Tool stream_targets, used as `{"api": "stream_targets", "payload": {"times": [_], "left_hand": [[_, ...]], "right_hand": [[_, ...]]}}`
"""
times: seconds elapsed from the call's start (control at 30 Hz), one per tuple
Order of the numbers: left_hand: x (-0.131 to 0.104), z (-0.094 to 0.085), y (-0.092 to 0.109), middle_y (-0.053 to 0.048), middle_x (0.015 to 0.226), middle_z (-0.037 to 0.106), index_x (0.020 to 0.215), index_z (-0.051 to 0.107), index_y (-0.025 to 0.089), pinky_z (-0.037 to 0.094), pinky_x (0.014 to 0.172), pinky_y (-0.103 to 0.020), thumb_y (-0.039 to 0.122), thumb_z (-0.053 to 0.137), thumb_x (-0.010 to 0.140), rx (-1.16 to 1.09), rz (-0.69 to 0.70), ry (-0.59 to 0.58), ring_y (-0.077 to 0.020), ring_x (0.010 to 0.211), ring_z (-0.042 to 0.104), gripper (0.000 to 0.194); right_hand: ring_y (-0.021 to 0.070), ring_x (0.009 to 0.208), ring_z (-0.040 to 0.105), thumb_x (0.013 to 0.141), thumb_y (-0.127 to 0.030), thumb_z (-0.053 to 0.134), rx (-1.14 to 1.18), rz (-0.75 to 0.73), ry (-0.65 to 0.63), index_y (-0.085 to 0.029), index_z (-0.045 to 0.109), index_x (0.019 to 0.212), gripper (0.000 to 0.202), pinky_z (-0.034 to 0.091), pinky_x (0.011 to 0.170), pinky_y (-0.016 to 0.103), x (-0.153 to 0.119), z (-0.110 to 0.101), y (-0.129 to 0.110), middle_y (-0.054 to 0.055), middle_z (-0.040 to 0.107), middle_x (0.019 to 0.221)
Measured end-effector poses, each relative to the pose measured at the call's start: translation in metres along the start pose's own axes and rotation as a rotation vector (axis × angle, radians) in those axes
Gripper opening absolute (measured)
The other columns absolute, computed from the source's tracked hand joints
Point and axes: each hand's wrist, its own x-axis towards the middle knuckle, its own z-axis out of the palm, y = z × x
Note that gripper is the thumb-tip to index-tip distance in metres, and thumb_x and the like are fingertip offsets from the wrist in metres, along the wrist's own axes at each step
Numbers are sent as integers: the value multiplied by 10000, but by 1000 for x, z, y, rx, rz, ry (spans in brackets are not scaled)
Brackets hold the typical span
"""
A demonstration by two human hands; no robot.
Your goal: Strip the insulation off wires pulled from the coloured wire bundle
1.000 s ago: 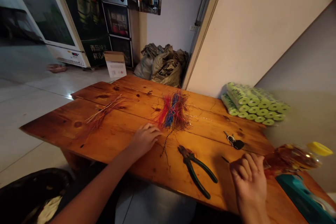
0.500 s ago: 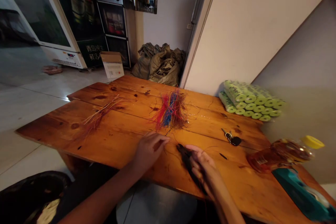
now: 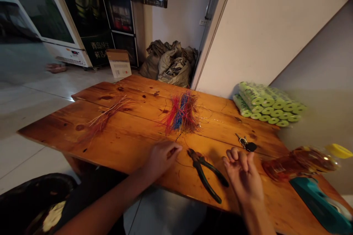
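My left hand (image 3: 164, 158) is pinched closed just above the wooden table (image 3: 132, 136); a thin wire seems to be at its fingertips, too fine to make out. Black-handled pliers (image 3: 205, 172) lie on the table with handles spread, between my two hands. My right hand (image 3: 244, 172) is off the pliers, palm up with its fingers curled and apart, holding nothing visible. Beyond my left hand lies a pile of red, blue and brown wires (image 3: 182, 112). A smaller bundle of thin wires (image 3: 109, 114) rests further left.
Keys (image 3: 248, 145) lie right of centre. On the right are a bottle of amber liquid (image 3: 300, 163), a teal tape dispenser (image 3: 317, 202) and packed green rolls (image 3: 270, 104). Sacks (image 3: 173, 62) and a cardboard box (image 3: 120, 62) stand beyond the table; a black bin (image 3: 35, 202) is at lower left.
My right hand has let go of the pliers and moved right, its fingers loosening. The pliers now lie on the table with their handles apart. My left hand stays pinched in nearly the same place.
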Motion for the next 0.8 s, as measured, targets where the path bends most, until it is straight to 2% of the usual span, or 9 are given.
{"api": "stream_targets", "payload": {"times": [0.07,0.13,0.2,0.3,0.43,0.53,0.67,0.73,0.8], "left_hand": [[8,-5,-15,0,775,654,810,612,213,435,716,-290,279,472,856,40,-100,48,-154,765,581,162],[14,-9,-32,-16,834,649,845,607,207,435,767,-320,264,480,847,89,-189,109,-175,830,572,139],[19,-11,-45,-25,865,643,876,603,202,433,797,-332,229,510,823,138,-222,131,-184,860,563,110],[22,-7,-52,-22,909,631,889,617,221,420,804,-334,206,540,802,259,-150,90,-192,894,537,117],[27,0,-47,-23,924,625,904,644,261,391,730,-346,214,514,827,481,30,-23,-211,880,508,158],[30,5,-45,-36,892,628,892,657,256,372,689,-346,221,514,830,539,61,-36,-216,853,505,160],[25,13,-29,-35,847,637,873,660,241,384,729,-341,248,513,832,351,55,27,-201,850,523,152],[17,18,-11,-22,818,648,875,647,225,403,738,-320,269,483,851,168,47,-25,-173,806,546,172],[10,24,5,-3,792,656,865,636,221,419,716,-293,285,452,868,14,51,-129,-148,754,564,194]], "right_hand": [[95,671,466,806,-391,581,66,-4,38,-163,383,462,458,486,716,243,2,-7,-8,-28,434,647],[79,588,440,835,-363,551,150,12,48,-172,382,483,434,489,776,260,2,-10,-11,-52,372,561],[70,514,396,866,-351,507,229,41,35,-179,384,510,414,499,746,253,2,-9,-9,-67,313,516],[71,511,397,879,-361,480,284,75,7,-181,384,538,398,495,621,219,2,-6,-4,-64,331,530],[75,525,401,874,-371,486,277,107,-22,-181,387,551,387,475,573,214,3,-3,3,-58,343,552],[76,531,397,863,-374,504,259,110,-34,-181,399,562,373,464,570,209,3,-3,6,-56,348,563],[75,545,398,837,-393,543,215,105,-44,-181,422,570,361,457,586,200,4,-2,8,-56,361,573],[78,552,402,822,-415,556,170,105,-57,-183,439,571,362,457,591,203,4,1,10,-54,372,574],[81,562,410,808,-436,566,122,107,-67,-184,458,573,361,460,602,209,4,4,13,-52,387,577]]}}
